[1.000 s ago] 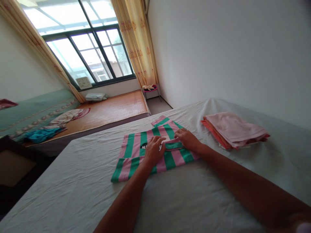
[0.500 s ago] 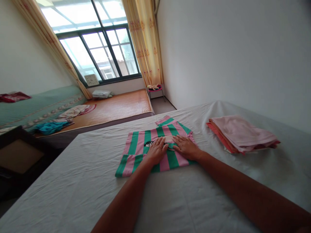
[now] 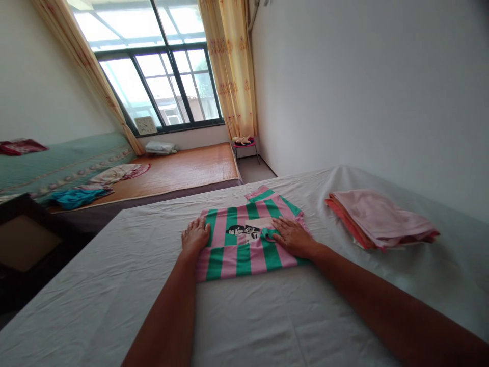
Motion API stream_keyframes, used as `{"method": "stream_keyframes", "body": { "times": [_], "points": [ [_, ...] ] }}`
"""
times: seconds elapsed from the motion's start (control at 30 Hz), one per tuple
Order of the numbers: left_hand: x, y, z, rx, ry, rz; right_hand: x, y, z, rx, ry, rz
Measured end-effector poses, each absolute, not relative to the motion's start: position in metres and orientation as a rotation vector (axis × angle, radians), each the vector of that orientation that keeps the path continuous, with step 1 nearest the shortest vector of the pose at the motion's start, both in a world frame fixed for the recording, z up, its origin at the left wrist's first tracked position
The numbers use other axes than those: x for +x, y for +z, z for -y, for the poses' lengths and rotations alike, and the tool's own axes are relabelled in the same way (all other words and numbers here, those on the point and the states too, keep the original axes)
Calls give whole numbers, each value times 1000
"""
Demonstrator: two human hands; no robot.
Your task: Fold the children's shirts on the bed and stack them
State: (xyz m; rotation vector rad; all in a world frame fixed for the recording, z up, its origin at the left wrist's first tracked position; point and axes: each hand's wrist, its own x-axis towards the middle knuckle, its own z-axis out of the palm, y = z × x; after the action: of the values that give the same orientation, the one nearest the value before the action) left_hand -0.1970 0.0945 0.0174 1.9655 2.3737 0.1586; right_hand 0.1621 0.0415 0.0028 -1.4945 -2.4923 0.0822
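A pink and green striped T-shirt (image 3: 244, 260) lies partly folded on the white sheet (image 3: 244, 316), with a black and white print in its middle and a sleeve sticking out at the far side. My left hand (image 3: 195, 234) rests flat at the shirt's left edge, fingers stretched out. On the right part of the shirt lies my right hand (image 3: 293, 236), also flat with its fingers spread, by a small turned-up bit of green cloth. Neither hand grips anything.
To the right sits a stack of folded pink and orange clothes (image 3: 385, 216). Beyond the sheet's far edge is a low bed with a brown mat (image 3: 191, 165), with a blue garment (image 3: 78, 196) on it. A white wall (image 3: 362, 92) runs along the right.
My left hand has moved left from the shirt's middle to its left edge, uncovering the print. My right hand has stayed in place. The view has tilted slightly.
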Motion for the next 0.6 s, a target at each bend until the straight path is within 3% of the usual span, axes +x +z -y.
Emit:
{"method": "stream_keyframes", "body": {
  "times": [0.2, 0.33, 0.6],
  "points": [
    [-226, 23, -125, 2119, 111, -2213, 172, 41, -88, -1374, 341, 2642],
    [-229, 21, -150, 2255, 200, -2137, 182, 66, -149, -1698, 320, 2320],
    [-218, 23, -170, 2304, 218, -2108, 166, 39, -224, -1950, 276, 2064]
  ]
}}
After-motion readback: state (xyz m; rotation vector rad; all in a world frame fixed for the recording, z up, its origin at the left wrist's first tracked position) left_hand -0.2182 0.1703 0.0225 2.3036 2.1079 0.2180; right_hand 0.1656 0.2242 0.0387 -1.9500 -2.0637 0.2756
